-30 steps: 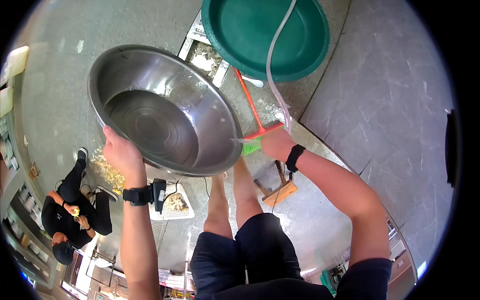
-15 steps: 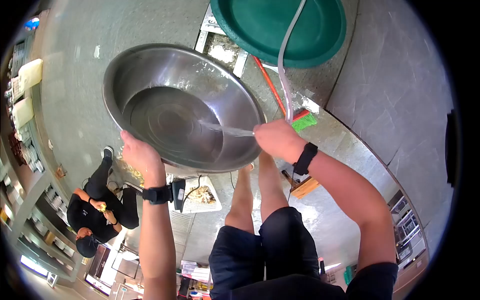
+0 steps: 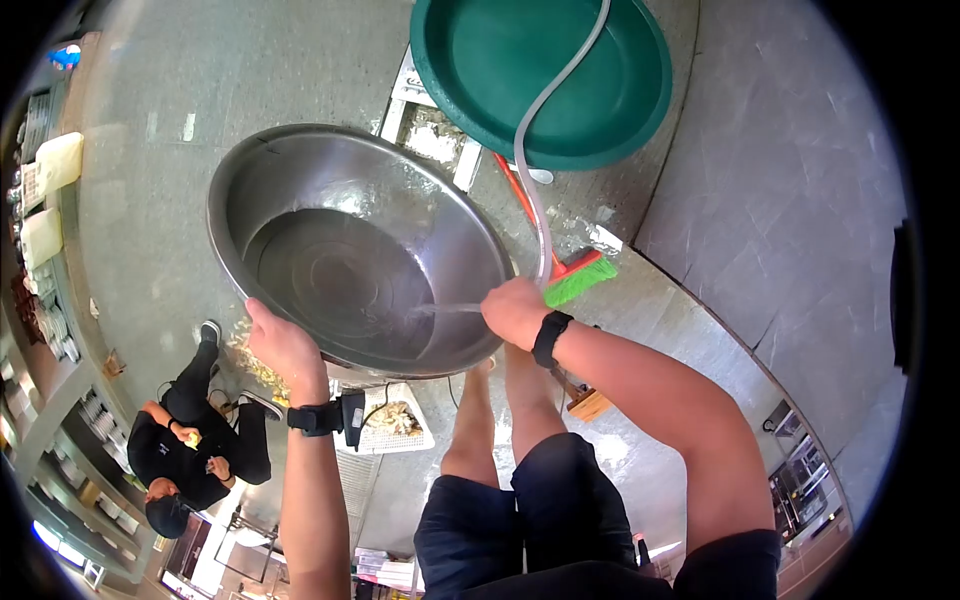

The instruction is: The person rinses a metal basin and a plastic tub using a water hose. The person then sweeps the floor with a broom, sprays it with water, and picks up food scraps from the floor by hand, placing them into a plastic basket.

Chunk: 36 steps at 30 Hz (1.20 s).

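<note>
A large metal basin (image 3: pixel 335 260) is tilted in front of me, its inside wet. My left hand (image 3: pixel 284 345) grips its lower left rim, with the thumb over the edge and the other fingers hidden beneath. At the right rim my right hand (image 3: pixel 515 312) is closed around the end of a pale hose (image 3: pixel 532 190). Water (image 3: pixel 445 308) streams from the hose leftward into the basin.
A green tub (image 3: pixel 545 85) stands beyond the basin, beside a floor drain (image 3: pixel 432 135). A broom with green bristles (image 3: pixel 582 278) lies near my right hand. A white basket (image 3: pixel 395 420), a wooden stool (image 3: pixel 588 403) and a seated co-worker (image 3: pixel 185 450) are lower down.
The basin first shifted right in view, then a little lower. My right hand has moved left and down with the hose, and the water stream now lands nearer the basin's right side than half a second ago.
</note>
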Tool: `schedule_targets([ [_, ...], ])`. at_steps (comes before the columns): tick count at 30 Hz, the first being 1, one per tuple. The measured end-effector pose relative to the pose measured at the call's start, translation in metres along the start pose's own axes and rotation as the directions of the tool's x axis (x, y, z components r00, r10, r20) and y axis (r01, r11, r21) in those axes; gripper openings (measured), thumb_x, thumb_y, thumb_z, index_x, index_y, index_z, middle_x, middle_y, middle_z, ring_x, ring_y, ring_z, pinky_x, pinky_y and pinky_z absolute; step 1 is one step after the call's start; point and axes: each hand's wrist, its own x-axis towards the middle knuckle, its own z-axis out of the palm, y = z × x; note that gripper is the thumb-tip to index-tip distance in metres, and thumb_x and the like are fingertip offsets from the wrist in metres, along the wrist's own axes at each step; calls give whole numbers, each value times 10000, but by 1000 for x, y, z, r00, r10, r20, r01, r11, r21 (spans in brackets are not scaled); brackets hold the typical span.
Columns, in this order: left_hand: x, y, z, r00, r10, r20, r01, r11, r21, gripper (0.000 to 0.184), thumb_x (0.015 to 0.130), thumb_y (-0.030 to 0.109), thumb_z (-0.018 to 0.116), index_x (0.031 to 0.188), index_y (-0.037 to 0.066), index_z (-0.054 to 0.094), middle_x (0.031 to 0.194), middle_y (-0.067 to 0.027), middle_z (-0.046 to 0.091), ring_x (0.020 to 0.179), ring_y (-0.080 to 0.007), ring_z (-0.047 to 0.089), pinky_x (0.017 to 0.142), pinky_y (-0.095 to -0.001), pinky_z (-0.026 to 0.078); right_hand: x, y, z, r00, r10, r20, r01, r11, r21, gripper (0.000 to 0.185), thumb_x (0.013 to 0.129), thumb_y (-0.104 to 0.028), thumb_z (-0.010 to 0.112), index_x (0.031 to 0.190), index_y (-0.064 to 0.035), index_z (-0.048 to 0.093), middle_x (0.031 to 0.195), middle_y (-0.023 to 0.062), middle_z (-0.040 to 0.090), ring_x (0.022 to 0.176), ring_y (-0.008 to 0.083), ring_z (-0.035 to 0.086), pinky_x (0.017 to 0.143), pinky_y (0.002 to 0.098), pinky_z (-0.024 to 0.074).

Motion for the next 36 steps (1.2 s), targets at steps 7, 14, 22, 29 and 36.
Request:
schedule_targets([
  [7, 10, -10, -12, 995, -61, 78, 51, 992, 118, 568, 1000, 375, 401, 878, -133, 624, 742, -114, 654, 654, -170, 541, 658, -338, 447, 14, -2, -18, 997, 41, -68, -40, 999, 16, 163, 766, -96, 574, 761, -124, 735, 774, 79, 705, 755, 236, 691, 626, 346, 520],
  [14, 8, -27, -16, 989, -35, 142, 53, 991, -122, 520, 993, 348, 451, 828, -112, 629, 719, -80, 636, 654, -123, 513, 625, -307, 430, 25, -7, -34, 967, 121, -225, -80, 980, 181, 165, 756, -81, 561, 748, -92, 725, 775, 97, 697, 746, 274, 683, 634, 365, 523],
  [22, 17, -24, -28, 969, -16, 248, 7, 999, 39, 484, 990, 326, 454, 999, -124, 632, 863, -90, 679, 750, -132, 579, 702, -290, 460, 39, -11, -73, 831, 228, -508, 10, 906, 423, 176, 765, -91, 527, 693, -92, 687, 738, 107, 668, 733, 285, 662, 641, 401, 516],
  [29, 16, -34, -21, 989, 69, 131, -68, 998, -11, 535, 973, 358, 481, 721, -100, 592, 597, -58, 568, 578, -124, 459, 555, -326, 386, 65, -8, -156, 852, 280, -442, -1, 845, 535, 183, 786, -90, 529, 760, -74, 709, 826, 175, 679, 811, 334, 667, 706, 426, 523],
  [36, 21, -7, -11, 984, 36, 176, -40, 999, 15, 520, 966, 352, 501, 739, -106, 595, 599, -71, 575, 576, -124, 460, 555, -325, 392, 72, -1, -134, 868, 432, -245, -192, 747, 636, 159, 778, -90, 563, 800, -53, 716, 878, 166, 688, 858, 330, 667, 734, 415, 527],
])
